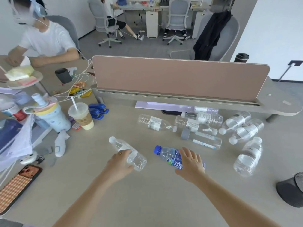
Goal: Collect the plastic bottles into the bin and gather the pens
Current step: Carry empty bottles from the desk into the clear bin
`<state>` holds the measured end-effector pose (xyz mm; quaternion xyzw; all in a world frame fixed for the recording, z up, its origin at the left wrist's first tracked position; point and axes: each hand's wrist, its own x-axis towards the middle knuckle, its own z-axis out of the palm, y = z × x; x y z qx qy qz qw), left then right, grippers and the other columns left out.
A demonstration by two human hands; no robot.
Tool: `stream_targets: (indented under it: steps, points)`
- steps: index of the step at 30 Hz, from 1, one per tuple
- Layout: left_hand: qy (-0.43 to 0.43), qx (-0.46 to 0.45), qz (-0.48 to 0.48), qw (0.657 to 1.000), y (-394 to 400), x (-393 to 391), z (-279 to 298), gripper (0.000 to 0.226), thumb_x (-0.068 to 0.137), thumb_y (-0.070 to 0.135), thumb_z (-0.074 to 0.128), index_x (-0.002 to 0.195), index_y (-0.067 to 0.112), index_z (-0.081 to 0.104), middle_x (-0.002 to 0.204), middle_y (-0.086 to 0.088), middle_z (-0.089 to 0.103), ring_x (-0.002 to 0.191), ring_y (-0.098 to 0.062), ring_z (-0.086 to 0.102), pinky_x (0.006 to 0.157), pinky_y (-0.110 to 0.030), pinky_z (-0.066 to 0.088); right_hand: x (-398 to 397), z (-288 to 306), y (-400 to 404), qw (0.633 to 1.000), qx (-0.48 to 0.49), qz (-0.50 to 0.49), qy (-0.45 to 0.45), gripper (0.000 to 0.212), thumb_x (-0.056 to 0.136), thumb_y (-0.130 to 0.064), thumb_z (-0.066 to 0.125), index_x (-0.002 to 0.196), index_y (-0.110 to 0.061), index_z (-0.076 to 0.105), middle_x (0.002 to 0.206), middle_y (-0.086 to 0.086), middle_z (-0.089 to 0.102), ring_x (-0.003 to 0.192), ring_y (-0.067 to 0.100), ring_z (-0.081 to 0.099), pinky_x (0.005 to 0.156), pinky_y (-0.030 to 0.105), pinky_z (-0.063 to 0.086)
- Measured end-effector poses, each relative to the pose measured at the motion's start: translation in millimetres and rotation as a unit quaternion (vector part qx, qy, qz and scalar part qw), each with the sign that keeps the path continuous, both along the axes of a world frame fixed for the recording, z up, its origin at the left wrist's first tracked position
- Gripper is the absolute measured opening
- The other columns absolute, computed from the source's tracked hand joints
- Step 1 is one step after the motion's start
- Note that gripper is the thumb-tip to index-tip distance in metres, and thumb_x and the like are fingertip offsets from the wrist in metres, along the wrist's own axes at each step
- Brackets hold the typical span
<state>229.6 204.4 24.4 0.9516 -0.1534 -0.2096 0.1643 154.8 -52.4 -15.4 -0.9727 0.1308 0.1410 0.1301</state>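
Near the bench's front edge, the left hand (120,161) curls its fingers round a clear bottle (129,154); the right hand (191,163) lies, fingers spread, on the blue-capped bottle (170,157). Collecting bottles is underway; next, carry them to the mesh bin (291,190) at the right edge.

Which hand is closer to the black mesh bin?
The right hand. It rests on the blue-capped bottle, with the black mesh bin off to its right at the table edge. The left hand, on the clear bottle, is farther away.
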Motion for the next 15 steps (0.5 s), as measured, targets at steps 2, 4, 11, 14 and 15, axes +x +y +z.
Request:
stream_targets:
  steps: [2, 4, 11, 14, 15]
  points:
    - [-0.005, 0.009, -0.034, 0.999, 5, 17, -3, 0.061, 0.084, 0.034, 0.058, 0.139, 0.023, 0.033, 0.143, 0.005, 0.038, 0.126, -0.023, 0.039, 0.099, -0.032, 0.035, 8, -8, 7, 1.0, -0.006, -0.019, 0.007, 0.083, 0.078, -0.039, 0.064, 0.145, -0.022, 0.018, 0.154, -0.003, 0.016, 0.143, 0.023, 0.014, 0.115, 0.039, 0.014]
    - [-0.012, 0.019, -0.059, 0.998, 9, 32, -7, 0.071, 0.082, 0.038, 0.06, 0.143, 0.024, 0.027, 0.15, 0.006, 0.03, 0.135, -0.022, 0.031, 0.104, -0.033, 0.03, 14, -13, 12, 0.999, -0.015, -0.031, 0.013, 0.089, 0.077, -0.04, 0.066, 0.147, -0.021, 0.015, 0.153, -0.003, 0.018, 0.142, 0.023, 0.015, 0.115, 0.039, 0.014]
    - [-0.041, 0.115, -0.148, 0.981, 11, 65, -10, 0.091, 0.079, 0.05, 0.061, 0.149, 0.028, 0.007, 0.158, 0.0, 0.006, 0.145, -0.02, 0.005, 0.117, -0.041, 0.006, 23, -28, 19, 0.997, -0.049, -0.057, 0.017, 0.102, 0.07, -0.044, 0.071, 0.148, -0.022, 0.008, 0.147, -0.005, 0.025, 0.138, 0.021, 0.023, 0.114, 0.042, 0.017]
    - [-0.053, 0.162, -0.202, 0.964, 10, 76, -13, 0.101, 0.075, 0.056, 0.062, 0.149, 0.029, -0.001, 0.159, 0.0, 0.0, 0.146, -0.019, 0.0, 0.116, -0.044, 0.001, 23, -35, 16, 0.995, -0.066, -0.07, 0.018, 0.1, 0.072, -0.039, 0.07, 0.149, -0.024, 0.008, 0.142, -0.003, 0.032, 0.134, 0.021, 0.03, 0.113, 0.04, 0.019]
    - [-0.057, 0.181, -0.227, 0.955, 10, 79, -14, 0.105, 0.073, 0.058, 0.062, 0.149, 0.03, -0.004, 0.159, 0.0, -0.003, 0.146, -0.019, -0.003, 0.116, -0.046, -0.002, 23, -36, 16, 0.994, -0.077, -0.069, 0.018, 0.098, 0.074, -0.037, 0.069, 0.149, -0.024, 0.008, 0.141, -0.003, 0.035, 0.133, 0.021, 0.032, 0.113, 0.039, 0.021]
